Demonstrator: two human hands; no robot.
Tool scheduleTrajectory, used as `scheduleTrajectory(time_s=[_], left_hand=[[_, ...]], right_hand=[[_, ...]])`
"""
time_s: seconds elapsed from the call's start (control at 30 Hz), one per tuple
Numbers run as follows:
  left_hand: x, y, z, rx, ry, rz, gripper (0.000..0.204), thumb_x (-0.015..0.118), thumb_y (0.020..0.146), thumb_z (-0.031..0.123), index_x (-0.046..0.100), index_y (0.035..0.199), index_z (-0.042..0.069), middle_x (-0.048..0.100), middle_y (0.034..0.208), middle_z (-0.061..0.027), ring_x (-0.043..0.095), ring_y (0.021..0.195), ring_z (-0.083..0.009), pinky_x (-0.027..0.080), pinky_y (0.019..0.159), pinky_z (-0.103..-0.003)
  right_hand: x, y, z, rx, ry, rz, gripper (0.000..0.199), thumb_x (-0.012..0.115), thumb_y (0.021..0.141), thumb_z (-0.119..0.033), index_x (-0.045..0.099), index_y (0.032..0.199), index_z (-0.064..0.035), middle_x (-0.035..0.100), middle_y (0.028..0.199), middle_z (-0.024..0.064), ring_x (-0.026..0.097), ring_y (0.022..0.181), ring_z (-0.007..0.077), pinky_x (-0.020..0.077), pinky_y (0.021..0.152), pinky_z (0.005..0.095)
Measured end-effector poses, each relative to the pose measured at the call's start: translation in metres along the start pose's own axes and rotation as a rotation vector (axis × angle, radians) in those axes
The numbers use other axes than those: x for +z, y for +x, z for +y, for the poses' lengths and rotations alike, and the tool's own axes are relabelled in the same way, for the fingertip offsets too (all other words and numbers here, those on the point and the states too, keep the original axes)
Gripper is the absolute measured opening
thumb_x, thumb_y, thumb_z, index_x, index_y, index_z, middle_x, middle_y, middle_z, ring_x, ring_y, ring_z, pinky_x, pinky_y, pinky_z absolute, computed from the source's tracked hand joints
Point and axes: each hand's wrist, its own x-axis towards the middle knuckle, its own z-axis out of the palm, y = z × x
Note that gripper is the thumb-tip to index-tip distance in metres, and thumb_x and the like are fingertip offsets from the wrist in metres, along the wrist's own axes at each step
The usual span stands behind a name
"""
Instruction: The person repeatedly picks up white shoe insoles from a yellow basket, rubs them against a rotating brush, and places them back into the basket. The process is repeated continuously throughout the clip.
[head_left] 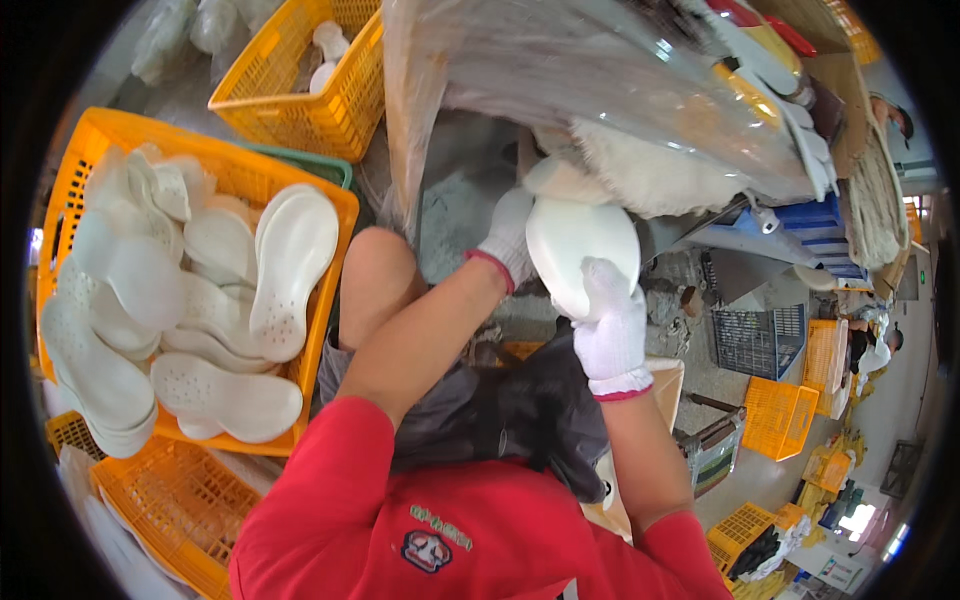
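A white shoe sole [580,250] is held up in front of me, its far end close to a fluffy white buffing wheel [650,165]. My right hand [610,325], in a white knit glove with a red cuff, is closed on the sole's near right end, thumb on top. Gloved the same way, my left hand [508,240] grips its left edge; some of those fingers are hidden behind the sole. To my left stands an orange crate [345,215] heaped with white soles [297,270], several dotted with small holes.
Clear plastic sheeting [540,60] hangs over the wheel. Another orange crate [355,110] is at the far left, and one [180,510] is at the near left. A dark blue crate [757,340] and orange crates [778,418] stand right. Another person [890,120] is at the far right.
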Motion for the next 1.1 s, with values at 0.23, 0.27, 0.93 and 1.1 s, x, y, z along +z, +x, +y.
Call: scheduleTrajectory(time_s=[0.23,0.27,0.93,1.1], left_hand=[[-0.018,0.013,-0.003,0.021,0.088,0.061,0.035,0.050,0.116,0.024,0.067,0.135,0.000,0.075,0.131,-0.0156,0.074,0.116,-0.0272,0.060,0.102,-0.039],[-0.016,0.013,0.002,-0.067,0.074,0.135,0.035,0.050,0.116,0.023,0.067,0.135,0.000,0.075,0.131,-0.0157,0.074,0.116,-0.0271,0.060,0.102,-0.039],[-0.040,-0.038,-0.011,-0.031,-0.029,0.040,0.059,0.038,0.121,0.054,0.058,0.151,0.007,0.070,0.143,-0.0130,0.067,0.129,-0.0267,0.051,0.116,-0.039],[-0.026,0.002,-0.026,0.030,0.343,-0.147,0.051,0.043,0.120,0.043,0.062,0.148,0.004,0.073,0.139,-0.0145,0.071,0.125,-0.0302,0.057,0.110,-0.041]], right_hand=[[0.000,0.010,-0.006,-0.090,-0.271,-0.038,0.041,0.073,0.100,-0.010,0.069,0.140,-0.0015,0.075,0.127,0.0126,0.077,0.115,0.0261,0.0673,0.093,0.0399],[-0.003,0.011,-0.005,0.105,-0.065,0.094,0.041,0.072,0.100,-0.010,0.069,0.140,-0.0002,0.075,0.127,0.0127,0.077,0.115,0.0262,0.0675,0.094,0.0409],[-0.045,-0.029,0.021,0.041,-0.121,-0.012,0.051,0.079,0.097,-0.004,0.065,0.145,0.0078,0.075,0.133,0.0147,0.075,0.114,0.0220,0.0635,0.098,0.0371],[-0.036,-0.013,0.012,0.006,-0.043,0.053,0.048,0.076,0.098,-0.010,0.063,0.143,0.0036,0.073,0.127,0.0170,0.077,0.107,0.0309,0.0712,0.080,0.0469]])
